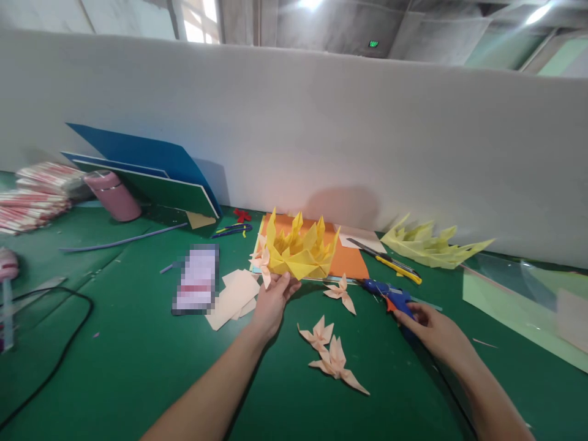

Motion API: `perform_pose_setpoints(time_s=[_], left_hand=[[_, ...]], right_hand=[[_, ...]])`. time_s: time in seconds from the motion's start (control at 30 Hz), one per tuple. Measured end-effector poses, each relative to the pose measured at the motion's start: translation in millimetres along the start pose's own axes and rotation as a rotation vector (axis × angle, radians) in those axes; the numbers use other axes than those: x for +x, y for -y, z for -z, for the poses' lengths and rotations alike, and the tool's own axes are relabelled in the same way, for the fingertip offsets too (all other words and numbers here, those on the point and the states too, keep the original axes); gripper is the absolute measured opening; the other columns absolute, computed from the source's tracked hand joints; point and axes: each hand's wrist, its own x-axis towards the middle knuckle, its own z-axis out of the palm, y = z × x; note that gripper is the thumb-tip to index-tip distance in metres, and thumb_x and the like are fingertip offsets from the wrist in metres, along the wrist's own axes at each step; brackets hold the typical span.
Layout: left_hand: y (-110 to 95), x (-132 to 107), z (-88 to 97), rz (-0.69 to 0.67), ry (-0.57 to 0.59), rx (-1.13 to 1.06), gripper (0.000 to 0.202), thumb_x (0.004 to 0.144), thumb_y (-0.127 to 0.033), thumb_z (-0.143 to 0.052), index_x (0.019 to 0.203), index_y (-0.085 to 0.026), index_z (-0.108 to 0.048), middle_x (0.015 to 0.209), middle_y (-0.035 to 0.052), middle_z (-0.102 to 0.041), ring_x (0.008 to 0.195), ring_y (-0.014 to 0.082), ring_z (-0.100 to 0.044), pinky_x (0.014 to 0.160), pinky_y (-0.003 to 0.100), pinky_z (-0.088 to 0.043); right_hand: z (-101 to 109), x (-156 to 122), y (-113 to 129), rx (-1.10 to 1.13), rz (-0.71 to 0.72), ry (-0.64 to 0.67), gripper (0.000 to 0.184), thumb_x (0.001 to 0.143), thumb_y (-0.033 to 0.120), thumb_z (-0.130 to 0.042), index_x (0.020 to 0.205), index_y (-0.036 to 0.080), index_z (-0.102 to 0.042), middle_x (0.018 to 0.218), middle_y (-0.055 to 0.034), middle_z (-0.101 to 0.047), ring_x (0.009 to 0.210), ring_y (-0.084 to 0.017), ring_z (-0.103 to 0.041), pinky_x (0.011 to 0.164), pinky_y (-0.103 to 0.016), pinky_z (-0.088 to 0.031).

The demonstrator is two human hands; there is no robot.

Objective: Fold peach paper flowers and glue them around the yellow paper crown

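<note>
My left hand (272, 298) holds up a yellow folded-paper flower (299, 248) by its underside, with a small peach paper lily (262, 259) stuck at its left edge. My right hand (432, 327) is wrapped round the handle of a blue glue gun (390, 295), whose nozzle points left over the green table (138, 361). Three peach paper lilies lie between my hands: one (340, 293) near the gun's tip, two (331, 358) closer to me.
An orange sheet (349, 260) lies behind the flower. A yellow utility knife (392, 262) and pale yellow folded paper (429, 245) are at right. Cream paper squares (234, 297), a phone (196, 278), blue and green boards (156, 168), a pink cup (114, 195) and a black cable (68, 343) are at left.
</note>
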Motion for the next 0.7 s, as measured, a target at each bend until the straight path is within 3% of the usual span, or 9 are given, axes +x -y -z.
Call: perform_pose_setpoints(time_s=[0.13, 0.23, 0.37, 0.53, 0.6, 0.7], left_hand=[[1, 1, 0.1, -0.012, -0.038, 0.001, 0.029, 0.056, -0.023, -0.081, 0.054, -0.014, -0.054, 0.057, -0.0026, -0.062, 0.06, 0.0087, -0.061, 0.068, 0.023, -0.053], [0, 1, -1.1, -0.009, -0.034, -0.007, 0.026, 0.057, -0.024, -0.081, 0.058, -0.014, -0.057, 0.06, -0.0018, -0.064, 0.062, 0.0094, -0.062, 0.068, 0.023, -0.053], [-2, 0, -2.3, 0.013, 0.005, -0.007, 0.022, 0.062, -0.024, -0.078, 0.067, -0.013, -0.06, 0.074, 0.003, -0.07, 0.071, 0.0144, -0.068, 0.076, 0.029, -0.054], [-2, -1, -2.2, 0.031, 0.012, 0.01, 0.016, 0.07, -0.022, -0.073, 0.07, -0.013, -0.059, 0.079, 0.0053, -0.073, 0.076, 0.017, -0.07, 0.076, 0.028, -0.055], [-3, -2, -2.2, 0.034, 0.008, 0.015, 0.015, 0.072, -0.021, -0.071, 0.069, -0.013, -0.058, 0.078, 0.0052, -0.072, 0.075, 0.0165, -0.071, 0.071, 0.025, -0.056], [-3, -3, -2.5, 0.034, 0.006, 0.025, 0.016, 0.073, -0.021, -0.07, 0.068, -0.013, -0.057, 0.073, 0.0054, -0.072, 0.074, 0.0168, -0.071, 0.07, 0.025, -0.057]], right_hand=[[8, -3, 3, 0.158, 0.004, -0.008, 0.042, 0.049, 0.054, -0.06, 0.07, 0.018, -0.067, 0.063, -0.0058, -0.069, 0.061, -0.024, -0.062, 0.057, -0.033, -0.043], [8, -11, 12, 0.421, 0.02, 0.019, 0.044, 0.05, 0.051, -0.067, 0.078, 0.017, -0.069, 0.065, -0.0043, -0.069, 0.059, -0.021, -0.06, 0.054, -0.03, -0.043], [1, -23, 34, 0.835, 0.02, 0.29, 0.046, 0.054, 0.048, -0.075, 0.086, 0.017, -0.063, 0.065, -0.0026, -0.065, 0.054, -0.015, -0.057, 0.05, -0.025, -0.043], [-21, -32, 62, 1.164, -0.02, 0.681, 0.042, 0.058, 0.055, -0.073, 0.065, 0.017, -0.056, 0.05, 0.0047, -0.045, 0.04, -0.006, -0.037, 0.039, -0.02, -0.028], [-30, -34, 70, 1.273, -0.02, 0.761, 0.042, 0.057, 0.055, -0.074, 0.064, 0.018, -0.056, 0.05, 0.006, -0.04, 0.042, -0.005, -0.035, 0.042, -0.02, -0.031], [-36, -35, 79, 1.265, 0.003, 0.726, 0.039, 0.056, 0.05, -0.077, 0.063, 0.017, -0.058, 0.051, 0.0064, -0.04, 0.045, -0.006, -0.036, 0.045, -0.02, -0.032]])
